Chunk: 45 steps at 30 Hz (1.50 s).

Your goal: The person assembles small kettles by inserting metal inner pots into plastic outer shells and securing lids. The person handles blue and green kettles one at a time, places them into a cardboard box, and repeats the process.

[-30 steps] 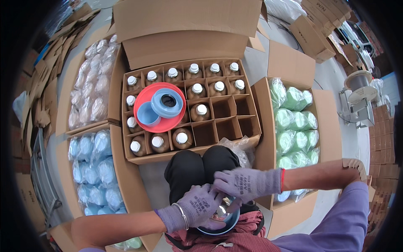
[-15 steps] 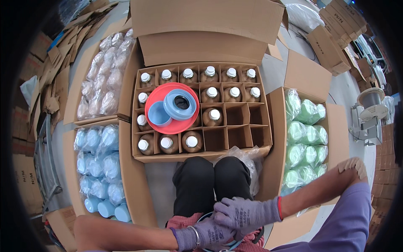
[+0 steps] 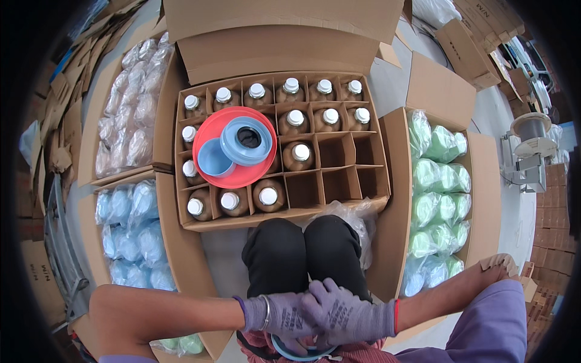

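In my lap, both hands come together in grey-purple knit gloves over a light blue round container (image 3: pixel 301 353), of which only a curved rim shows. My left hand (image 3: pixel 289 316) curls over it with the thumb on the rim, other fingers partly hidden. Overlapping it from the right, my right hand (image 3: pixel 346 316) is closed; whatever lies beneath its fingers is hidden. Beyond my knees, a red round dish (image 3: pixel 261 173) rests on bottle tops, holding a blue cup (image 3: pixel 215 158) and a blue ring-shaped part (image 3: pixel 236 148) with a dark centre.
A divided carton (image 3: pixel 284 219) holds several brown bottles (image 3: pixel 301 154) with white caps. Left stand boxes of wrapped pinkish pieces (image 3: pixel 130 115) and wrapped blue pieces (image 3: pixel 130 233). Wrapped green pieces (image 3: pixel 445 181) fill the right box. Clear plastic (image 3: pixel 363 224) lies beside my knee.
My hands stay together in my lap and have shifted slightly up, with my left forearm raised. More of the blue rim shows. The whole view has shifted, moving the boxes left and up.
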Motion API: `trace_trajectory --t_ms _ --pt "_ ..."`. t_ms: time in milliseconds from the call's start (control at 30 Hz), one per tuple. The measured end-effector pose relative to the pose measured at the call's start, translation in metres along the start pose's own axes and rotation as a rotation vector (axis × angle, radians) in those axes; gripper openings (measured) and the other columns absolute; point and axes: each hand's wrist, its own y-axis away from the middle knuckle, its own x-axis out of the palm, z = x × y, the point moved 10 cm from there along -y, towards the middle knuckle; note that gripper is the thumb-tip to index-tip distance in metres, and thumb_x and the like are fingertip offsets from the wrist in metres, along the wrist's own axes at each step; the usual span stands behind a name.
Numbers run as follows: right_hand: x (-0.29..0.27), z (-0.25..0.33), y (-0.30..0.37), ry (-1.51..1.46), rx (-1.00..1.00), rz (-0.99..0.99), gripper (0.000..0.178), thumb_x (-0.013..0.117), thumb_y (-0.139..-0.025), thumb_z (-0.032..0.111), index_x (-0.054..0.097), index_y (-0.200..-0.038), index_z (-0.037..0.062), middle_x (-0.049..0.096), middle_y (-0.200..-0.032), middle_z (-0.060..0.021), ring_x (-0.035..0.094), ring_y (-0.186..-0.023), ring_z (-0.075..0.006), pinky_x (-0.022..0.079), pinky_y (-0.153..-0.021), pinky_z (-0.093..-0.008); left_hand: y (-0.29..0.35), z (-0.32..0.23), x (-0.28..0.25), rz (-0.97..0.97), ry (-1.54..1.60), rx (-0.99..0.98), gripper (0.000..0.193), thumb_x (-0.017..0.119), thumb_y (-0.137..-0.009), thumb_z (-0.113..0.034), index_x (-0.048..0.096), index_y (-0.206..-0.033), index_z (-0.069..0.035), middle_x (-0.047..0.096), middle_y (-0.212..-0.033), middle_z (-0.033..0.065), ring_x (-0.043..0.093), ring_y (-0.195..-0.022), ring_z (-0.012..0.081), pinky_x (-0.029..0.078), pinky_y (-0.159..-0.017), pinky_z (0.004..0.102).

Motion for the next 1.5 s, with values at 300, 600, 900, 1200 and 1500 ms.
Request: trace_trajectory --t_ms 300,600,900,1200,1500 --pt "-0.033 -0.001 0.008 -0.113 -0.46 0.065 0.11 0.089 -0.059 0.031 0.032 -0.15 0.0084 0.047 -0.126 -0.0156 0.054 -0.114 -0.0353 0.048 -0.099 -0.0468 0.009 -0.037 -0.041 -0.416 -0.301 -0.389 0.064 0.069 -0.082 -0.054 0.06 -0.118 -0.001 0.063 -0.113 0.0185 0.058 -0.112 0.0337 0.05 -0.091 0.0441" --pt "0.0 0.039 0.02 0.447 -0.509 0.241 0.121 0.091 -0.052 0.043 0.03 -0.154 0.0182 0.05 -0.12 -0.011 0.058 -0.106 -0.0275 0.052 -0.084 -0.0423 -0.02 -0.04 0.029 -0.299 -0.165 -0.515 0.055 0.056 -0.096 -0.048 0.062 -0.11 0.005 0.065 -0.096 0.0238 0.066 -0.089 0.0371 0.053 -0.08 0.0479" --pt "0.026 0.026 0.027 0.298 -0.351 0.073 0.1 0.084 -0.061 0.039 0.041 -0.146 0.0076 0.047 -0.124 -0.0153 0.052 -0.109 -0.033 0.047 -0.09 -0.0525 -0.022 -0.045 0.042 -0.168 -0.205 -0.11 0.036 0.046 -0.102 -0.031 0.067 -0.113 -0.004 0.067 -0.102 0.016 0.066 -0.095 0.0289 0.055 -0.084 0.0382" --pt "0.027 0.035 0.027 0.187 -0.083 -0.229 0.099 0.082 -0.06 0.039 0.044 -0.142 -0.0026 0.049 -0.122 -0.0177 0.049 -0.111 -0.0357 0.048 -0.087 -0.0524 0.003 -0.034 0.053 -0.136 -0.033 0.207 0.034 0.051 -0.099 -0.032 0.066 -0.113 -0.005 0.068 -0.103 0.0139 0.065 -0.1 0.0316 0.052 -0.091 0.0408" --pt "0.015 0.021 0.011 0.219 -0.014 0.134 0.103 0.083 -0.061 0.039 0.039 -0.144 -0.0048 0.047 -0.126 -0.0185 0.047 -0.114 -0.0358 0.049 -0.088 -0.0494 -0.008 -0.022 0.028 -0.179 -0.176 0.079 0.042 0.059 -0.093 -0.041 0.066 -0.112 -0.005 0.068 -0.107 0.0149 0.065 -0.103 0.0331 0.052 -0.092 0.0418"
